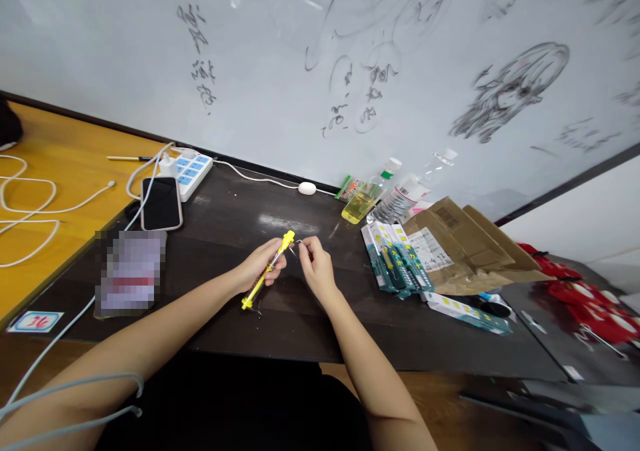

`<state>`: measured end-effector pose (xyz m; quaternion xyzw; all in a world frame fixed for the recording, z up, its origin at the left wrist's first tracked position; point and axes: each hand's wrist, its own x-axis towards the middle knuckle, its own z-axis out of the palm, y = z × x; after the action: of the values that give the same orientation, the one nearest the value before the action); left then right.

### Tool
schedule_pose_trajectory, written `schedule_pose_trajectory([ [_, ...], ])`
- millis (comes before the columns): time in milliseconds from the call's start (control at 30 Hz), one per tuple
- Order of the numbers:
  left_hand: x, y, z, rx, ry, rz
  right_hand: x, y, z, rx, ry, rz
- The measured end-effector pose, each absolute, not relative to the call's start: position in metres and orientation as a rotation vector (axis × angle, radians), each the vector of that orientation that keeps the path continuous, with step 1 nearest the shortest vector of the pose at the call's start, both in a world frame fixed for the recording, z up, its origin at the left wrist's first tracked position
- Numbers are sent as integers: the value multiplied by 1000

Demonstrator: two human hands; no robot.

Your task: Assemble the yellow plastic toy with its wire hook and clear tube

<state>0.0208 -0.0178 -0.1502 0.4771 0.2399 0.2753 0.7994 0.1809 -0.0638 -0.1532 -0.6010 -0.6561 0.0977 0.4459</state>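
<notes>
Above the dark table (220, 331), my left hand (257, 264) is closed round a slim yellow-ended tube (271, 265). The tube is tilted, its upper end leaning away to the right. Its middle looks clear, and its exact kind I cannot make out. Close to that upper end, my right hand (317, 267) pinches a small thin piece, seemingly wire or thread, too fine to name. A little of this piece shows between the two hands. Thin strands also show by the tube's lower end.
Several narrow teal-and-white boxes (397, 261) lie at the right, beside a brown cardboard package (457, 244). Behind them stand a bottle of yellow liquid (361, 201) and a clear bottle (395, 204). A phone (161, 204), a power strip (194, 174) and white cables are at the left.
</notes>
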Motion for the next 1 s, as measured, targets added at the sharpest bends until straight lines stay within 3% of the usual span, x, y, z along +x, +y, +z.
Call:
schedule_pose_trajectory([
  [233, 16, -20, -142, 964, 410, 365, 186, -58, -146, -961, -1204, 1143],
  [333, 16, -21, -143, 968, 389, 307, 187, -61, -141, -902, -1232, 1348],
  [1000, 20, -24, -150, 1051, 401, 416, 185, -57, -149, -957, -1235, 1293],
])
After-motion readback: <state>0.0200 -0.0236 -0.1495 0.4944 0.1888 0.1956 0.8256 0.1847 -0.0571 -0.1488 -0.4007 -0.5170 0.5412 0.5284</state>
